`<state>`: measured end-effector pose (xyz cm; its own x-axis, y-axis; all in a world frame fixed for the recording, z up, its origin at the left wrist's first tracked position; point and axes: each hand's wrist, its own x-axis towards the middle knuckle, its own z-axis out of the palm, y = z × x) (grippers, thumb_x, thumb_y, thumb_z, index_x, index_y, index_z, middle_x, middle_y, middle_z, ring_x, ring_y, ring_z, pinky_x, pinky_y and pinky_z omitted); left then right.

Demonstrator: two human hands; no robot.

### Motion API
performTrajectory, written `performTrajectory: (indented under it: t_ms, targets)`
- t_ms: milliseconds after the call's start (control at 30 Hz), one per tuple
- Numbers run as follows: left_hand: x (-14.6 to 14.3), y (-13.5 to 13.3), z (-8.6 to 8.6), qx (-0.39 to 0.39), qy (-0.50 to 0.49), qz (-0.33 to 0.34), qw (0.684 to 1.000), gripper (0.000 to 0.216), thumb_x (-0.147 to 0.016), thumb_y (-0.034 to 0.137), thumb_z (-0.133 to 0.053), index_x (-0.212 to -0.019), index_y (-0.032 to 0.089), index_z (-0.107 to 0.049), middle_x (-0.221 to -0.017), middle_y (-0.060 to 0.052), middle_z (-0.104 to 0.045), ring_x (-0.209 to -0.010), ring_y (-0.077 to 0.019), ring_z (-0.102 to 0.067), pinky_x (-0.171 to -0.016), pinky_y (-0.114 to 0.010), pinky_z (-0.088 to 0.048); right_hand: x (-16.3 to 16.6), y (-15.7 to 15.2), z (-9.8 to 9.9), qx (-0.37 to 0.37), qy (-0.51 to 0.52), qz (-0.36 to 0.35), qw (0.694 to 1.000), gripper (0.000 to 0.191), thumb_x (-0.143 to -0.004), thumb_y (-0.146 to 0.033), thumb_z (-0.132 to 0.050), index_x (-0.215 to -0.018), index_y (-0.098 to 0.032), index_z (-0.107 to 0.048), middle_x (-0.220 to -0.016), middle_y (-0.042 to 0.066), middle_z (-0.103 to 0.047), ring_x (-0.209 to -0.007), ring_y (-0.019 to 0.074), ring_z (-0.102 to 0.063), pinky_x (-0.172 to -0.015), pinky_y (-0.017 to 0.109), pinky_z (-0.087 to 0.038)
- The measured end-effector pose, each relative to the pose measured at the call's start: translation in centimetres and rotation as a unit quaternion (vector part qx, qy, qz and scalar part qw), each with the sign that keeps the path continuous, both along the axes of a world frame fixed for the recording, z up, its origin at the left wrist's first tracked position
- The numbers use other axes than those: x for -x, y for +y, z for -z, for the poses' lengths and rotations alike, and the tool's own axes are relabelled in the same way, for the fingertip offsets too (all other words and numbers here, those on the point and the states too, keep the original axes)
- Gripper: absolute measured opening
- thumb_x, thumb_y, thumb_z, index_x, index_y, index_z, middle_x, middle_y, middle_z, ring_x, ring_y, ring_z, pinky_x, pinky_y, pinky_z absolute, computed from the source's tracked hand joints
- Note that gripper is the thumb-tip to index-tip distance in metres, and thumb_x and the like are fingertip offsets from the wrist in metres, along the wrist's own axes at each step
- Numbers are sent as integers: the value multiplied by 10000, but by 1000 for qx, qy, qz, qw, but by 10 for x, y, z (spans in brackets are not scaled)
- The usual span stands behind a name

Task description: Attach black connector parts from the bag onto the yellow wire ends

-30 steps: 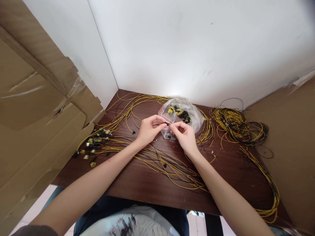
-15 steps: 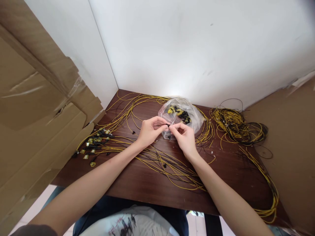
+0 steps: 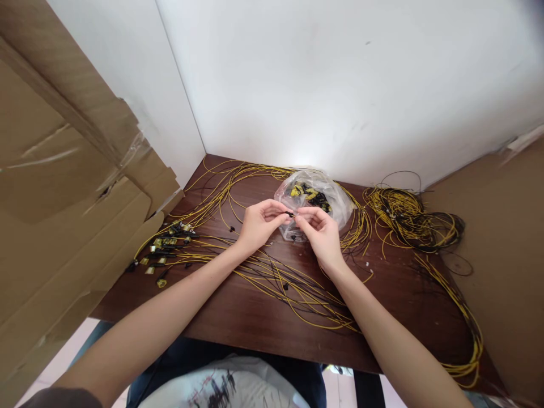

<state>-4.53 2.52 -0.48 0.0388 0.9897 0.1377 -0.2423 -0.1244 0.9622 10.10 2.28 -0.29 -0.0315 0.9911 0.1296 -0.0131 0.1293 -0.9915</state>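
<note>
Between my fingertips, over the near edge of a clear plastic bag (image 3: 340,195), is a small black part (image 3: 289,214), too small to name for sure. My left hand (image 3: 263,224) pinches it from the left. On its other side my right hand (image 3: 318,232) has thumb and forefinger pinched at the part's right end; a thin wire may be there, but I cannot make it out. Small yellow and black pieces (image 3: 314,197) lie inside the bag. Beneath my forearms run yellow and black wires (image 3: 293,289) across the brown table (image 3: 229,328).
Black connectors with clear yellowish caps (image 3: 164,249) sit at the left end of the wires. A tangled wire coil (image 3: 395,218) lies at the right, with another wire bundle (image 3: 467,323) nearer. Cardboard sheets (image 3: 55,226) flank the table; a white wall (image 3: 318,85) stands behind.
My right fingers have shifted slightly right, opening a small gap from the left fingertips, so more of the black part shows. The left hand stays nearly in place.
</note>
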Motion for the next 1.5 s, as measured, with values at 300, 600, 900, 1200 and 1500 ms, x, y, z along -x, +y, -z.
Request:
performTrajectory:
  t_ms: [300, 600, 900, 1200, 1500]
  targets:
    - [-1, -2, 0, -5, 25, 4, 1000, 176, -669, 221, -716, -778, 114, -630, -821, -71, -703, -732, -163, -674, -788, -355, -567, 0, 1, 2, -7, 1, 10, 1000, 170, -679, -295, -699, -780, -198, -603, -752, 10, -638, -712, 151, -599, -714, 319, -498]
    - [-2, -4, -1, -25, 66, -2, 997, 135, -689, 194, -687, -789, 119, -636, -834, -68, -701, -769, -159, -669, -782, -325, -559, 1, 0, 5, -11, -9, 20, 1000, 164, -673, -285, -699, -738, -198, -576, -710, 4, -616, -675, 145, -579, -672, 303, -490]
    - [0, -3, 2, -38, 97, 17, 994, 128, -706, 196, -666, -806, 123, -634, -866, -82, -705, -809, -172, -669, -803, -333, -543, 0, 1, 5, -9, -17, 27, 999, 178, -661, -276, -709, -727, -194, -566, -705, 1, -603, -665, 143, -574, -665, 301, -486]
    - [0, 0, 1, -13, 39, 2, 999, 163, -676, 207, -703, -784, 115, -622, -841, -75, -704, -782, -166, -670, -788, -329, -555, -1, 1, 3, 1, -24, -6, 1000, 166, -715, -301, -673, -800, -182, -594, -749, 20, -639, -687, 148, -604, -696, 305, -491]
    - [0, 1, -1, 1, -5, 0, 1000, 187, -654, 183, -725, -776, 102, -609, -824, -66, -700, -736, -148, -667, -762, -315, -567, -1, 0, -1, 1, -91, -13, 996, 174, -760, -327, -619, -717, -158, -616, -652, 5, -620, -606, 127, -547, -623, 268, -440]
